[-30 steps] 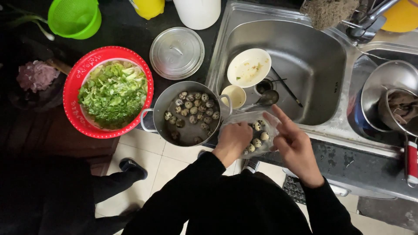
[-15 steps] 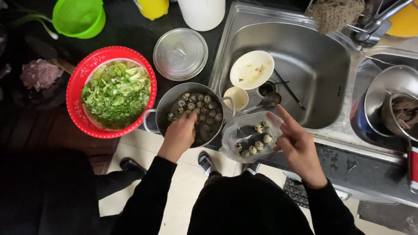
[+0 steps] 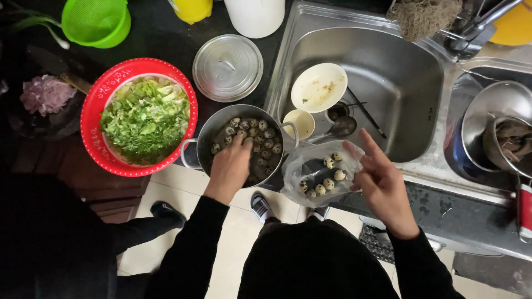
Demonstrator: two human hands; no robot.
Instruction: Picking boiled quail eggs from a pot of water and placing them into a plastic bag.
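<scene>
Steel pot [image 3: 221,130] of speckled quail eggs [image 3: 256,137], at the counter edge just left of the sink [image 3: 388,72]: left hand [image 3: 230,166] reaches in, fingertips among the eggs, grasp hidden, cannot tell. Clear plastic bag [image 3: 318,169] holding more eggs, right of the pot: right hand [image 3: 382,185] loosely open, fingers touching its edge. Red basket of chopped greens [image 3: 144,119], left of the pot.

A dark, almost black worktop [image 3: 166,39] runs across the scene above the hands. Set into it, up and to the right of the hands, is a stainless steel sink [image 3: 399,72] with a second basin [image 3: 471,72] further right and a tap [image 3: 476,25] at its far edge. Below the hands lies a floor of pale, cream tiles [image 3: 166,194] with thin grout lines. To the left, under the worktop, stands a brown wooden cabinet [image 3: 77,177]. The light is soft and even.
</scene>
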